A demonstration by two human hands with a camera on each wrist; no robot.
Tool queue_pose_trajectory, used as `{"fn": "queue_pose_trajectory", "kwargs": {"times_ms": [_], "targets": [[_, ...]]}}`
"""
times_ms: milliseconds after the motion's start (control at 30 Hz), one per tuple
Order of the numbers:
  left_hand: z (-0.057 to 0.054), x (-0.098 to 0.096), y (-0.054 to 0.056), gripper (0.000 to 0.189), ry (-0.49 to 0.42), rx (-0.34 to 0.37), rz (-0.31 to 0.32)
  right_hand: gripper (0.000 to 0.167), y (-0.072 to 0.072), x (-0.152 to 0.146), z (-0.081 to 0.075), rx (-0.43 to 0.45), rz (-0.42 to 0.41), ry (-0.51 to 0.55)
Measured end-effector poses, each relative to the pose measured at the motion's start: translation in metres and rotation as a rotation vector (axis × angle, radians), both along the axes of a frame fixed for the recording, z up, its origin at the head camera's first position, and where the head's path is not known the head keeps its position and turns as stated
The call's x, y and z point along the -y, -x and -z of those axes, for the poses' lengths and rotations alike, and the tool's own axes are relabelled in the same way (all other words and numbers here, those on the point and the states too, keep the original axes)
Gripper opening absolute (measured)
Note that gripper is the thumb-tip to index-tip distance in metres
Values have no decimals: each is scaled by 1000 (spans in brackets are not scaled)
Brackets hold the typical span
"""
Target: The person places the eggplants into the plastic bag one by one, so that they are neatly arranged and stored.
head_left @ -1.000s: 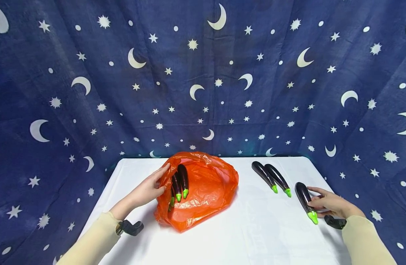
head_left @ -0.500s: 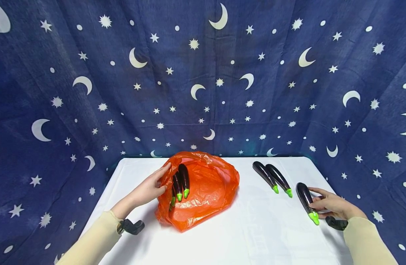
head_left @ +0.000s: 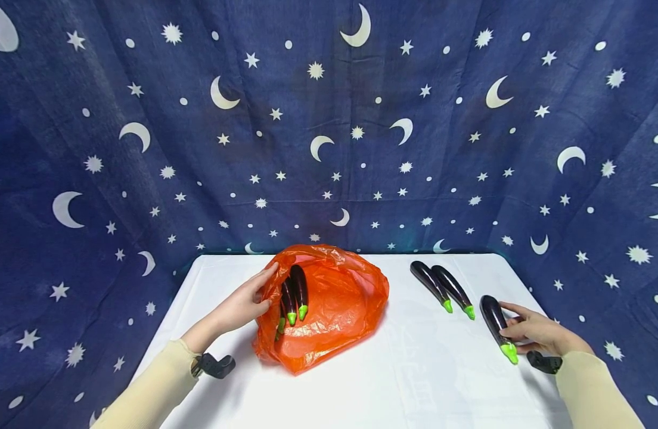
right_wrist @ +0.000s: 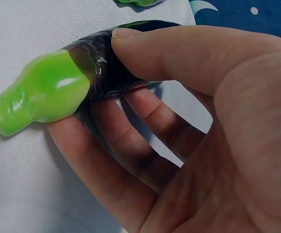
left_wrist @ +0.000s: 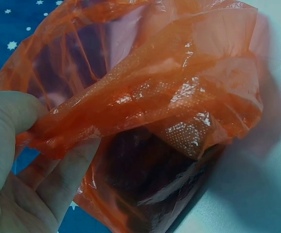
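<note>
An orange-red plastic bag (head_left: 334, 316) lies on its side with its mouth toward me. My left hand (head_left: 243, 305) pinches the bag's left rim between thumb and fingers, as the left wrist view shows. Inside the bag, against its left wall, are dark purple eggplants (head_left: 300, 289) with green stem ends; the bag's side partly covers one. At the right of the table, my right hand (head_left: 543, 332) grips another eggplant (head_left: 491, 319). In the right wrist view its thumb (right_wrist: 131, 46) lies over the dark body and the fingers curl along the near side, close to the green cap (right_wrist: 53, 85).
Two more eggplants, a left one (head_left: 430, 283) and a right one (head_left: 453, 289), lie side by side toward the back right of the white-covered table (head_left: 361, 393). A blue curtain (head_left: 329, 149) with moons and stars hangs behind the table and along both sides.
</note>
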State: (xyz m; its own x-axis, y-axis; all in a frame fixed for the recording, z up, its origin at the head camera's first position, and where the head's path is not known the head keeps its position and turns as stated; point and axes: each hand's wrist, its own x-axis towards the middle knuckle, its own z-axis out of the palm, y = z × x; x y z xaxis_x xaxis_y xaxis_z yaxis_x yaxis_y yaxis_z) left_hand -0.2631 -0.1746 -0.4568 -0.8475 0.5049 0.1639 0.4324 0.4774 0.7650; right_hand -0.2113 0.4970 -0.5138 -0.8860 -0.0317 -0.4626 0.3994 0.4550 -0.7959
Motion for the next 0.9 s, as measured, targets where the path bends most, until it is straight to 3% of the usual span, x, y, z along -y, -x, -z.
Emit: {"fn": "queue_pose_trajectory", "kwargs": {"times_ms": [900], "targets": [[2, 1, 2, 82, 14, 29, -5, 91, -2, 7, -1, -39, -26, -58]]}}
